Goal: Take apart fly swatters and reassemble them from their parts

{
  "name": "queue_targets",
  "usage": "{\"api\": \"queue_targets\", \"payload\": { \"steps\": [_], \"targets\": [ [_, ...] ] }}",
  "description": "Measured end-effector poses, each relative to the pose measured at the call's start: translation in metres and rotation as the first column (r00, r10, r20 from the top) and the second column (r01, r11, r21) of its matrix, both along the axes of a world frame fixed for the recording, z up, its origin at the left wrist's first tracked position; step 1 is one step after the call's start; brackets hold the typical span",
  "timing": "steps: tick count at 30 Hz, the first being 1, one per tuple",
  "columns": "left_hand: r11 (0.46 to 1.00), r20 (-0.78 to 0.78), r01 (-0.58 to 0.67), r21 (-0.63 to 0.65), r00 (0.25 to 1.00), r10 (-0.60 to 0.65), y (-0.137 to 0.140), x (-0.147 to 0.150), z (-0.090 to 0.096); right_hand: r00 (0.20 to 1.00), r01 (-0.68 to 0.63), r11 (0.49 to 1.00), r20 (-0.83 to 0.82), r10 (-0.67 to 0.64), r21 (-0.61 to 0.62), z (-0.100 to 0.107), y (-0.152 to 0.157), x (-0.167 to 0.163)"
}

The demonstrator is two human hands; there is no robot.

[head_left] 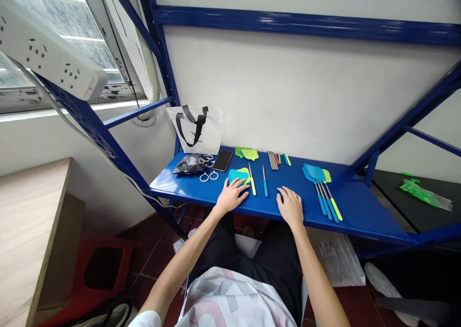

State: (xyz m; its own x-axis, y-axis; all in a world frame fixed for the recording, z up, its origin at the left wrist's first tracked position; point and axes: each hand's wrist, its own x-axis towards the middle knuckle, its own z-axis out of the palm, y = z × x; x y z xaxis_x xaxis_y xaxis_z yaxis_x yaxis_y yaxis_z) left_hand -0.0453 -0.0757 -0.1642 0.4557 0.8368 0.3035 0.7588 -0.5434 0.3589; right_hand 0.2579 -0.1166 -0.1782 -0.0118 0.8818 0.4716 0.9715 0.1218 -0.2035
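My left hand [231, 195] rests on the blue table with its fingers stretched out, at the near edge of a blue fly swatter head [236, 174]. A yellow-green swatter head [246, 172] lies partly beneath that one. To the right of this hand are a yellow handle with a metal rod [252, 183] and a blue handle with a metal rod [265, 185]. My right hand [290, 205] lies palm down near the table's front edge, fingers out and holding nothing. Farther right, several swatters with blue and yellow-green heads [315, 172] lie bunched together.
At the back lie green and yellow-green swatter heads [249, 153], metal rods [272, 160] and coloured handles [286, 159]. Toward the left are a phone [222, 161], scissors [209, 176], a black plastic bag [190, 164] and a white tote bag [212, 127]. Blue posts [406, 120] frame the table.
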Motion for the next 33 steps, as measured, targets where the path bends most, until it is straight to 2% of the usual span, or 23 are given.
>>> {"api": "queue_targets", "payload": {
  "steps": [27,30,33],
  "targets": [
    [1.000,0.012,0.006,-0.001,1.000,-0.006,0.000,0.001,0.000,0.999,0.009,1.000,-0.031,-0.009,0.000,-0.003,0.002,0.002],
    [1.000,0.029,0.004,0.005,1.000,-0.004,0.001,0.002,-0.001,0.998,-0.013,1.000,-0.059,0.012,-0.017,0.002,0.001,-0.009],
    [1.000,0.057,-0.002,0.015,0.998,0.001,0.001,0.004,-0.002,0.997,-0.053,0.998,-0.052,0.052,-0.028,0.006,0.002,-0.036]
  ]
}}
